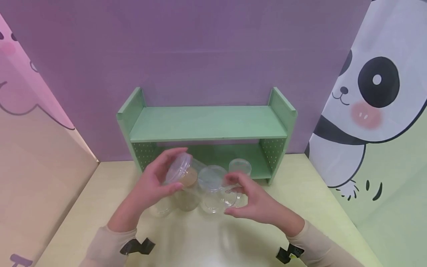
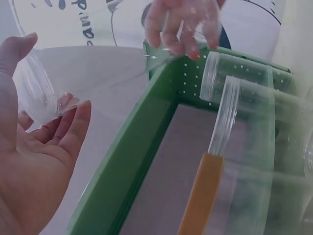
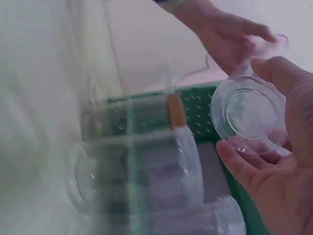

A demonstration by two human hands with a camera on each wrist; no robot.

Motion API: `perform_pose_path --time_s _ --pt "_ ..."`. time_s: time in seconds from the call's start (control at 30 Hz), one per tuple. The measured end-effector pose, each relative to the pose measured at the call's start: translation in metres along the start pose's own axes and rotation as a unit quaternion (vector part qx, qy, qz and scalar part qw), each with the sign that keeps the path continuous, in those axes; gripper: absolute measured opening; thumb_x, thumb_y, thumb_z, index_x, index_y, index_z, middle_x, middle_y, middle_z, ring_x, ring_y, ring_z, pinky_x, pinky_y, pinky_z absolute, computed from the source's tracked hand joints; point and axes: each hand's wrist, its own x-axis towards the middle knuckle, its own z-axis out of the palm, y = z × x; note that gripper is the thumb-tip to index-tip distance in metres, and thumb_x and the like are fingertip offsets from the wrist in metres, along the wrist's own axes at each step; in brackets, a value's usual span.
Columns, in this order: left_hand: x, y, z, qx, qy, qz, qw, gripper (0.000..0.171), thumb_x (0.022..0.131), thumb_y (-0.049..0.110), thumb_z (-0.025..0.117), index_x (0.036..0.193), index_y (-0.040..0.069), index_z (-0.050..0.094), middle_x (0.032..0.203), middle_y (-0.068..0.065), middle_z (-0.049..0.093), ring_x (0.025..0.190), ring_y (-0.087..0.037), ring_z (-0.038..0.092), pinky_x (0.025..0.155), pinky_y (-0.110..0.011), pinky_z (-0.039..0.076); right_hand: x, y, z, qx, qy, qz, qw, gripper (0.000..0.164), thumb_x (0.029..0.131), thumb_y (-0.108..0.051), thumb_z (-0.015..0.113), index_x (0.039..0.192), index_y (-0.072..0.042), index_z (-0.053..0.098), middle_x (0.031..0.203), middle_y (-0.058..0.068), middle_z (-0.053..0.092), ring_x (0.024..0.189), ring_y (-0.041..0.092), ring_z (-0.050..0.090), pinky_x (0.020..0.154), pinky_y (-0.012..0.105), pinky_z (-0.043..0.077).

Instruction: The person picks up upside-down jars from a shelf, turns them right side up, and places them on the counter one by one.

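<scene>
A clear plastic jar (image 1: 179, 167) is held tilted between both hands, above several other jars. My left hand (image 1: 159, 176) grips its clear screw-lid end, thumb on the near side and fingers curved behind. At the lower right end, my right hand (image 1: 248, 198) holds the jar with thumb and fingers around its round base (image 3: 249, 115). Below stand a jar with a tan lid (image 2: 203, 191) and clear-lidded jars, one (image 1: 211, 178) beside my right fingertips. The held jar's see-through body overlaps those behind it in the head view.
Behind the jars stands a green two-tier shelf (image 1: 207, 122) with perforated side panels, against a purple wall (image 1: 207, 52). Another clear-lidded jar (image 1: 241, 167) stands at the shelf's front right. The pale tabletop (image 1: 300, 193) runs between side walls printed with cartoon animals.
</scene>
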Motion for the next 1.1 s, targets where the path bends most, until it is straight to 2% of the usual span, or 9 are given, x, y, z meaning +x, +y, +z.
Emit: perform_pose_path --time_s 0.13,0.3,0.5,0.63,0.8,0.97,1.1 --pt "0.003 0.002 0.004 -0.008 -0.003 0.002 1.0 0.079 0.088 -0.007 0.083 0.159 0.003 0.052 0.148 -0.008 0.062 0.121 -0.025 0.063 0.096 -0.032 0.06 0.0 0.004 0.018 0.015 0.001 -0.02 1.0 0.081 0.083 0.001 0.094 0.149 0.005 0.047 0.138 0.019 0.057 0.13 0.037 0.061 0.109 0.047 0.06" --pt "0.008 0.004 0.015 -0.042 -0.025 -0.004 0.9988 0.074 0.094 0.004 0.085 0.16 0.005 0.052 0.146 -0.008 0.063 0.117 -0.026 0.065 0.093 -0.032 0.061 0.0 0.008 0.035 0.048 0.004 -0.003 0.999 0.083 0.083 -0.001 0.096 0.149 0.006 0.046 0.136 0.017 0.06 0.13 0.033 0.064 0.11 0.044 0.059" --pt "0.016 0.007 0.031 -0.08 -0.054 -0.023 0.9951 0.076 0.094 0.011 0.088 0.16 0.006 0.05 0.144 -0.012 0.064 0.118 -0.029 0.067 0.098 -0.037 0.062 0.0 0.014 0.049 0.067 0.002 0.003 0.998 0.078 0.084 -0.003 0.095 0.147 -0.002 0.047 0.138 0.017 0.06 0.132 0.036 0.063 0.114 0.047 0.057" --pt "0.021 0.008 0.041 -0.074 -0.063 -0.036 0.9946 0.078 0.093 0.014 0.089 0.161 0.009 0.051 0.141 -0.013 0.066 0.122 -0.031 0.067 0.106 -0.041 0.058 0.0 0.016 0.053 0.068 -0.002 0.012 0.998 0.083 0.085 -0.006 0.096 0.152 -0.012 0.047 0.145 0.013 0.059 0.136 0.04 0.062 0.116 0.049 0.055" --pt "0.023 0.009 0.049 -0.071 -0.068 -0.047 0.994 0.079 0.092 0.009 0.088 0.161 0.009 0.05 0.14 -0.013 0.066 0.124 -0.033 0.066 0.106 -0.046 0.058 0.001 0.015 0.055 0.075 -0.008 0.029 0.997 0.102 0.083 -0.007 0.098 0.165 -0.024 0.041 0.156 0.003 0.055 0.141 0.042 0.058 0.116 0.057 0.054" --pt "0.023 0.008 0.049 -0.064 -0.063 -0.043 0.995 0.078 0.091 0.006 0.088 0.16 0.011 0.052 0.14 -0.013 0.066 0.123 -0.033 0.067 0.105 -0.045 0.06 0.002 0.016 0.055 0.071 -0.012 0.035 0.997 0.107 0.082 -0.007 0.099 0.167 -0.027 0.039 0.159 0.0 0.054 0.143 0.039 0.057 0.116 0.054 0.054" --pt "0.022 0.007 0.049 -0.06 -0.06 -0.043 0.9955 0.077 0.09 0.003 0.087 0.159 0.011 0.053 0.141 -0.013 0.065 0.123 -0.033 0.067 0.103 -0.044 0.061 0.002 0.012 0.052 0.058 -0.009 0.043 0.997 0.105 0.083 -0.012 0.099 0.167 -0.026 0.038 0.159 0.0 0.055 0.143 0.033 0.058 0.118 0.051 0.052"
